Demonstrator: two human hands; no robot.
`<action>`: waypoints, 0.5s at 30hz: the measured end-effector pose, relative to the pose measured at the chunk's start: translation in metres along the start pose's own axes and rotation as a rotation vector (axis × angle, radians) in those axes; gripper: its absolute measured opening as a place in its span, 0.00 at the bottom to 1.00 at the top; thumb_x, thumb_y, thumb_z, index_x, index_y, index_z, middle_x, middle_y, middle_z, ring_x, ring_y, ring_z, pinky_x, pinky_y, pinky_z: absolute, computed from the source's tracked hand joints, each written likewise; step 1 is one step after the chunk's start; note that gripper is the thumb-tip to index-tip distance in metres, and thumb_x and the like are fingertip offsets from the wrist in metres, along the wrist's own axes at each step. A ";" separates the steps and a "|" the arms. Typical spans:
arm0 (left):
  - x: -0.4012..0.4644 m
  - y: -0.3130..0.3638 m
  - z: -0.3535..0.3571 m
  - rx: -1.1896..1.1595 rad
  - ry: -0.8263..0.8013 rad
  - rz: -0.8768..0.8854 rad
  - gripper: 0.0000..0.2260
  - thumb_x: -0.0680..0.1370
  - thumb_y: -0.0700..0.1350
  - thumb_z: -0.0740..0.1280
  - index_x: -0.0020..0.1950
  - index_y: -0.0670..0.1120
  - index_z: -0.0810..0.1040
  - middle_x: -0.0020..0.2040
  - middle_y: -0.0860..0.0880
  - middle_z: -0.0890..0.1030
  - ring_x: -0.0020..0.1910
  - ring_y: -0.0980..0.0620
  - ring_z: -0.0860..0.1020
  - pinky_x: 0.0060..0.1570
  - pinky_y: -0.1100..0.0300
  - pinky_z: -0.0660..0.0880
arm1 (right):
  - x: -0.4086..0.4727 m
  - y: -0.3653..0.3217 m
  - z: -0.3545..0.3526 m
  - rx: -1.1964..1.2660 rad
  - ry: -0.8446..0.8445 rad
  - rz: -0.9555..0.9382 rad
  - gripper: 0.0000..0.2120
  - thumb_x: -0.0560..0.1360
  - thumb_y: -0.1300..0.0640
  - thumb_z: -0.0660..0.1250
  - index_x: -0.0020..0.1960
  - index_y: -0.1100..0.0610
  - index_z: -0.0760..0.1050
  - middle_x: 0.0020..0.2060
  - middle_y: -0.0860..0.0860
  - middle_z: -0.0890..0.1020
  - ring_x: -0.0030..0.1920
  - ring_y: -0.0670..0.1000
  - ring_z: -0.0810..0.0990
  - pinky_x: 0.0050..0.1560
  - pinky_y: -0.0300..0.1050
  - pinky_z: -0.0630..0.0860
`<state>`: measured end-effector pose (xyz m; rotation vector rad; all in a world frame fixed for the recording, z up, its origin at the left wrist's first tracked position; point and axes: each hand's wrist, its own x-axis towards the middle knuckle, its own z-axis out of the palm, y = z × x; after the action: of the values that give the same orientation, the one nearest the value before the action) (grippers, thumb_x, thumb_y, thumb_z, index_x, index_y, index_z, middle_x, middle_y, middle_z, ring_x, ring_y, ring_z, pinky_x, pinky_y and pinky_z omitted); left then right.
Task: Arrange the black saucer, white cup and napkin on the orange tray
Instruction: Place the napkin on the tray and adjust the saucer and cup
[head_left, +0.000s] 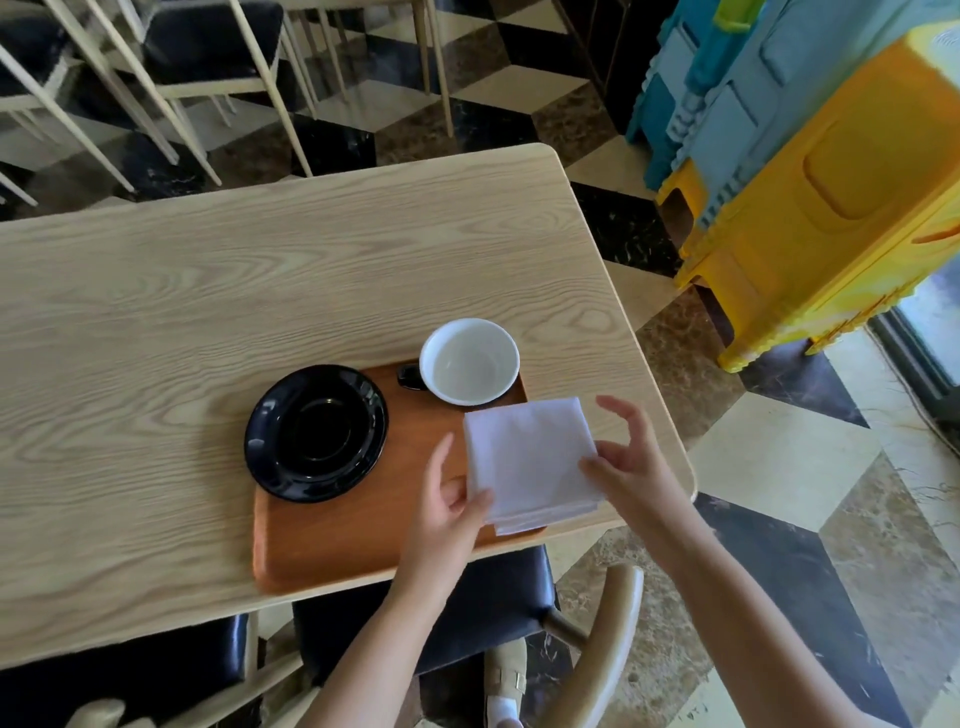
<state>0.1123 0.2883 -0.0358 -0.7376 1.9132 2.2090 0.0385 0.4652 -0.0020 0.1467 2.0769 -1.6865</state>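
An orange-brown tray (363, 540) lies at the near edge of the wooden table. A glossy black saucer (317, 434) rests on the tray's left part, overhanging its left rim. A white cup (469, 361) with a dark handle stands upright at the tray's far right corner. A folded white napkin (530, 462) is over the tray's right side, reaching past its right rim. My left hand (449, 506) grips the napkin's near left corner. My right hand (631, 457) touches its right edge, with the fingers spread.
The light wooden table (208, 291) ends just right of the napkin. A black-seated chair (467, 608) stands below the tray. More chairs are beyond the table, and stacked yellow and blue plastic stools (810, 171) stand at the right.
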 end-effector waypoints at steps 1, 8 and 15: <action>-0.003 -0.003 -0.007 0.052 -0.005 0.033 0.29 0.74 0.38 0.68 0.68 0.60 0.60 0.53 0.52 0.82 0.51 0.57 0.81 0.49 0.62 0.78 | 0.000 0.003 0.006 -0.052 -0.027 -0.022 0.28 0.72 0.72 0.59 0.61 0.43 0.63 0.36 0.60 0.78 0.35 0.55 0.73 0.35 0.49 0.67; -0.007 -0.018 -0.029 0.451 0.152 0.271 0.35 0.71 0.35 0.71 0.66 0.64 0.61 0.59 0.54 0.74 0.53 0.56 0.78 0.49 0.60 0.79 | 0.004 0.022 0.035 -0.506 -0.060 -0.130 0.24 0.69 0.69 0.63 0.56 0.44 0.74 0.51 0.47 0.79 0.47 0.46 0.77 0.46 0.31 0.72; -0.004 -0.028 -0.026 0.809 0.165 0.426 0.24 0.69 0.34 0.73 0.64 0.42 0.73 0.57 0.44 0.74 0.50 0.56 0.72 0.54 0.78 0.65 | 0.002 0.033 0.044 -0.792 -0.097 -0.221 0.25 0.70 0.61 0.69 0.66 0.51 0.69 0.58 0.53 0.75 0.55 0.55 0.75 0.56 0.46 0.70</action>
<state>0.1341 0.2696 -0.0606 -0.3949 2.9405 1.2984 0.0607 0.4313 -0.0391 -0.4177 2.5765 -0.8317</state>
